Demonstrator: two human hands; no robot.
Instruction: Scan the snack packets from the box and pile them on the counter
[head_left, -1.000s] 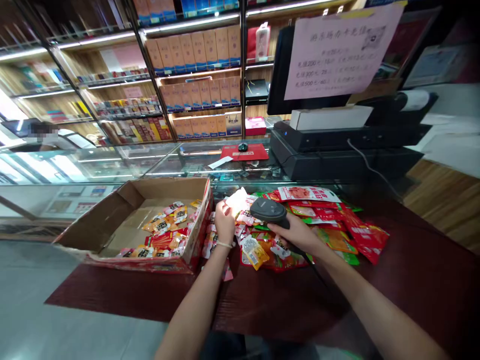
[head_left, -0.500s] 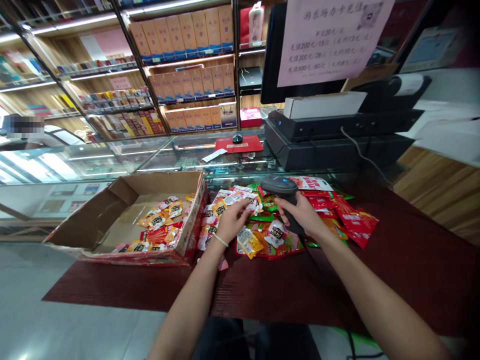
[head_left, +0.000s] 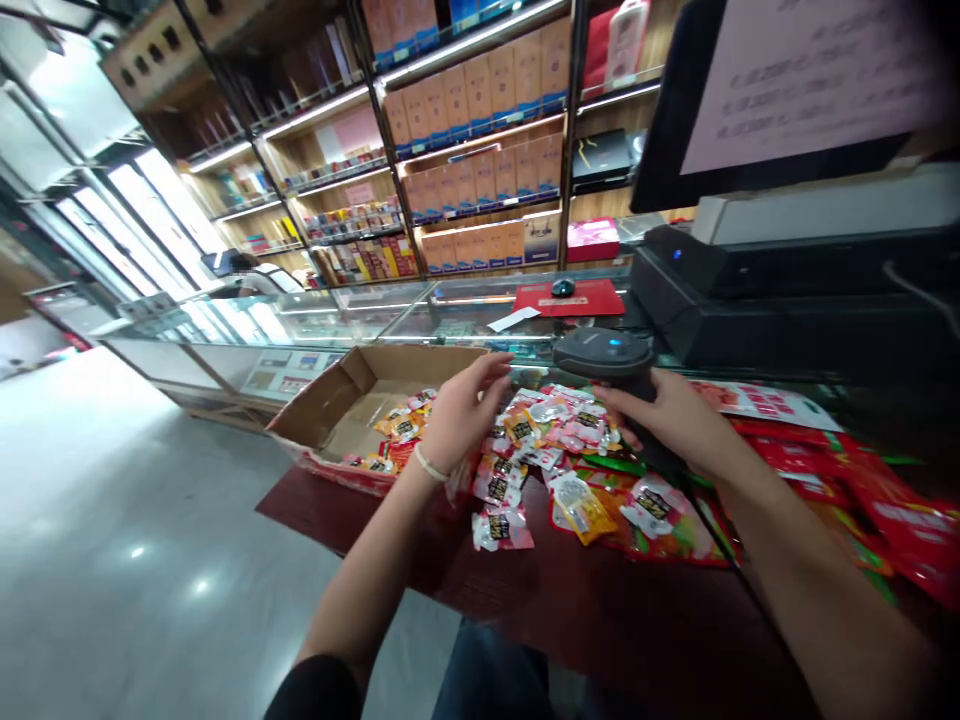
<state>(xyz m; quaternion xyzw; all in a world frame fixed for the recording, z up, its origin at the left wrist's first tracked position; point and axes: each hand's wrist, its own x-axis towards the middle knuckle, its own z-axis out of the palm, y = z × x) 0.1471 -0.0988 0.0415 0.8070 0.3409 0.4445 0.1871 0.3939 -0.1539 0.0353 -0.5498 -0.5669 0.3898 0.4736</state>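
My right hand (head_left: 679, 420) is wrapped around the handle of a dark barcode scanner (head_left: 604, 350), which shows a blue light on top. Below the scanner lies a heap of small pink and white snack packets (head_left: 585, 425). A yellow packet (head_left: 583, 512) rests nearer to me, on larger green and red bags. Over the right wall of a shallow cardboard box (head_left: 304, 435), my left hand (head_left: 465, 405) has its fingers stretched out, and nothing shows in them. Inside the box are more small packets (head_left: 405, 425), partly covered by that hand.
Larger red snack bags (head_left: 810, 465) lie on the dark red tabletop (head_left: 525, 590) at right. Behind are a glass counter (head_left: 450, 310) with a mouse (head_left: 562, 288) on a red mat, and a monitor (head_left: 652, 140) above dark equipment. Someone is at the far left counter.
The view has swung left, so things appear further right. My left hand has lifted from the packets and moved left to the box's edge. My right hand still holds the scanner.
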